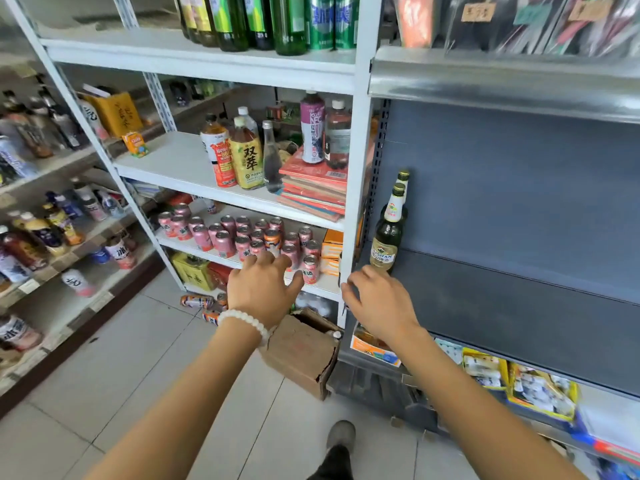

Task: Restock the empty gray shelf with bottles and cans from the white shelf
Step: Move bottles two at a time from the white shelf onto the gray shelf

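The white shelf point(356, 168) at centre holds several pink cans point(221, 237) on a lower level, mixed bottles point(246, 157) on the level above, and green bottles point(287, 22) on top. To its right, the gray shelf point(519, 282) carries two green beer bottles point(388, 233) at its left end. My left hand point(263, 285) reaches toward the front cans with fingers spread, holding nothing. My right hand point(377, 303) hovers just below the beer bottles at the gray shelf's left edge, fingers loosely bent and empty.
A stack of red books point(315, 192) sits under two bottles on the white shelf. A torn cardboard box point(301, 351) and loose cans point(197, 301) lie on the tiled floor. Another drinks rack point(52, 237) stands at left. Packaged goods point(519, 379) fill the gray unit's lower level.
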